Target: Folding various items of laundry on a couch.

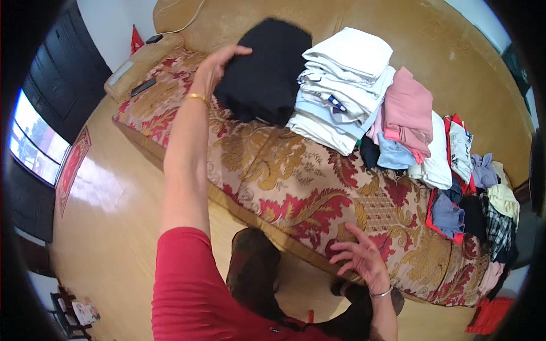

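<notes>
My left hand (215, 68) is at the left edge of a black folded cloth pile (268, 68) on the sofa seat. One finger reaches onto the dark fabric; the others are partly hidden, so a grip cannot be made out. Close to the right of that pile rises a tall stack of folded white and pale blue clothes (345, 85). My right hand (360, 255) hovers near the seat's front edge, fingers spread and nothing in it. Farther right lie folded pink clothes (408, 108) with a light blue piece (394, 151) below them.
White folded cloth (437, 157), a red-and-white bundle (460, 149) and checked fabric (498, 228) continue along the sofa's right. A dark phone-like object (143, 87) lies on the patterned seat cover (298, 196) near the left armrest (123, 76). Red cloth (490, 315) is at lower right.
</notes>
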Demonstrator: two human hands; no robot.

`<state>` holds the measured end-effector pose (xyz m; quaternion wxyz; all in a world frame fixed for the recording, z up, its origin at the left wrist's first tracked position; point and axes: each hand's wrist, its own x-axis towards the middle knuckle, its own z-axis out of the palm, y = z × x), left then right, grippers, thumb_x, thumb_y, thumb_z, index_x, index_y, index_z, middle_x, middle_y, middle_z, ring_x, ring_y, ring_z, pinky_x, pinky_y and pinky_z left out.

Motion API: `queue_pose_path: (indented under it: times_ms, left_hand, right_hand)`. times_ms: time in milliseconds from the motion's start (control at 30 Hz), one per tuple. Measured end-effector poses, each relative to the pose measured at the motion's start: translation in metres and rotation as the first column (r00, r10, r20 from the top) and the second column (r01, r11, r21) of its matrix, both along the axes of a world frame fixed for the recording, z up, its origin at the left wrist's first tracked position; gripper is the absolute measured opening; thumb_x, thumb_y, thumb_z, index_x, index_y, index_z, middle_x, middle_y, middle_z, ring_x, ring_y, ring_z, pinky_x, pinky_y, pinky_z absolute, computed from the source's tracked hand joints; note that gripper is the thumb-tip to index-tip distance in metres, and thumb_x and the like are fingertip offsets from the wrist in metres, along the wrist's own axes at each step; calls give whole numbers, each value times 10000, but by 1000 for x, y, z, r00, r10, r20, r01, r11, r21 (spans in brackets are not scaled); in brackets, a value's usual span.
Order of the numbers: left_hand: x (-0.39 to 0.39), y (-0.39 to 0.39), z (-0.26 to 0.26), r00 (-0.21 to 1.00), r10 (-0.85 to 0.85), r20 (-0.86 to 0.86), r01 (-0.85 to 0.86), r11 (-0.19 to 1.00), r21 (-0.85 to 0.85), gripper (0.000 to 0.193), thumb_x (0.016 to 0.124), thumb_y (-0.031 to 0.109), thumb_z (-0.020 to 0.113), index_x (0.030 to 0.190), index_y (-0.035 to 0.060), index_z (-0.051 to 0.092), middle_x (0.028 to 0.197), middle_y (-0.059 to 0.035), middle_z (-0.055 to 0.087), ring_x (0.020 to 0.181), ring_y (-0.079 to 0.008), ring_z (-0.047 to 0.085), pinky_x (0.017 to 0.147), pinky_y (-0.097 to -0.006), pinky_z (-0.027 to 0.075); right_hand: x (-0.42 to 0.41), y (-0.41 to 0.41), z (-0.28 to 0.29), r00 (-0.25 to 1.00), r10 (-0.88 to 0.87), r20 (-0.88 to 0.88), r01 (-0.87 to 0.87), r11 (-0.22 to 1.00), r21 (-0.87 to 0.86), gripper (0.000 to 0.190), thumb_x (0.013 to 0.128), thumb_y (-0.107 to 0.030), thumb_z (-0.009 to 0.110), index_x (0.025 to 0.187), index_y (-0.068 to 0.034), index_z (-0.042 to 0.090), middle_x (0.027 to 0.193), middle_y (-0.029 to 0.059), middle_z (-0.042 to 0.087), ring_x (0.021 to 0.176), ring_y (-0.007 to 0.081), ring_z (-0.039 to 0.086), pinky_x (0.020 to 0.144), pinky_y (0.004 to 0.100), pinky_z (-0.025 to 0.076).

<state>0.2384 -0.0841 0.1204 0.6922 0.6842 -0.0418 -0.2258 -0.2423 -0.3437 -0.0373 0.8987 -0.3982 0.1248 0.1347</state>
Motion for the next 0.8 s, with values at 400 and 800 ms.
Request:
queue_pose_path:
  times_ms: [400, 800]
  left_hand:
    - [43, -4, -7, 953, -177, 246, 242, 932, -269, 289, 759, 74, 666, 1031, -18, 634, 931, -148, 679, 782, -245, 685, 697, -363, 595]
    - [22, -27, -9, 996, -22, -87, 14, 995, -97, 280, 734, 122, 735, 951, -34, 651, 875, -152, 693, 682, -259, 684, 643, -356, 602]
  right_hand:
    - [5, 3, 6, 994, 10, -108, -17, 998, -64, 499, 935, -112, 523, 1384, -13, 327, 1072, 256, 606, 883, 341, 660, 626, 416, 592]
    - [6, 5, 10, 988, 26, -151, -39, 995, -89, 390, 949, -106, 511, 1309, 15, 423, 1061, 250, 612, 860, 347, 664, 645, 420, 594]
